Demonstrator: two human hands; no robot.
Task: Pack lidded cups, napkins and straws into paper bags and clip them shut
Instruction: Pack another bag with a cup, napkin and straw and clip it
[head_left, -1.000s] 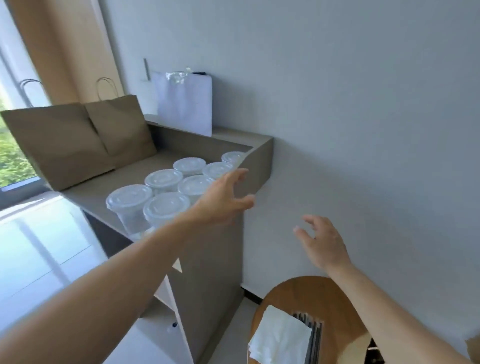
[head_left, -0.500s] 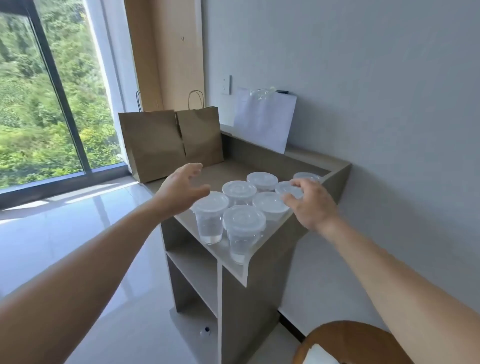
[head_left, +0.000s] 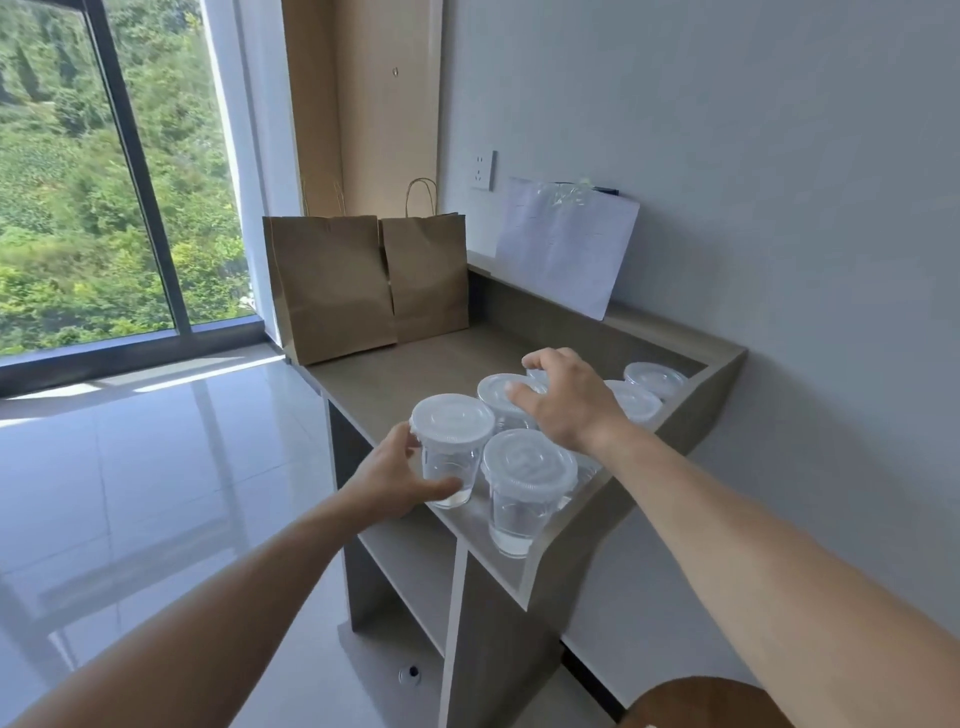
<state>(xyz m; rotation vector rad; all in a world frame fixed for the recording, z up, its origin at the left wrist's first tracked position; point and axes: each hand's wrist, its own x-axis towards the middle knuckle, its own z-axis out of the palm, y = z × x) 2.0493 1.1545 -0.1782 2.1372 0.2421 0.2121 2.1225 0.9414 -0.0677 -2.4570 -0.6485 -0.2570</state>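
Note:
Several clear lidded cups stand at the near end of a grey counter (head_left: 395, 374). My left hand (head_left: 397, 475) grips the side of the front-left lidded cup (head_left: 452, 441), which stands on the counter's edge. My right hand (head_left: 569, 402) reaches from above, its thumb and fingers curled around the lid of a middle cup (head_left: 536, 375) that is mostly hidden under the hand. Another cup (head_left: 524, 483) stands at the front corner. Two brown paper bags (head_left: 332, 291) (head_left: 426, 275) stand upright at the counter's far end. No napkins, straws or clips are visible.
A white paper bag (head_left: 566, 249) leans on the wall on the raised back ledge. Open shelves (head_left: 410, 566) sit under the counter. A round wooden stool (head_left: 701, 701) shows at the bottom right. A glossy tiled floor and a large window are to the left.
The view has swung left and closer. My left hand dropped onto the front-left cup and took hold of it. My right hand moved from a back cup to a middle one.

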